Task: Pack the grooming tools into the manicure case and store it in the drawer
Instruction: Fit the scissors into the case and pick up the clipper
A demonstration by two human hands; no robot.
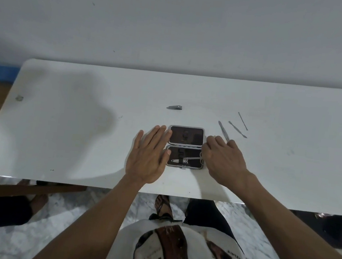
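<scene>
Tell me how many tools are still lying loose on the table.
4: a nail clipper beyond the open case, and three thin tools to its right. The right hand may hide more.

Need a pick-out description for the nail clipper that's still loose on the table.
On the white table, find the open manicure case between the two hands. The nail clipper lies alone on bare tabletop just beyond the case's far edge. It is short and stubby, unlike the three long thin tools off to the right.

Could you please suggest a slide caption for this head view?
Left hand steadies the open dark manicure case on the white table while the right hand seats slim metal scissors.
</scene>
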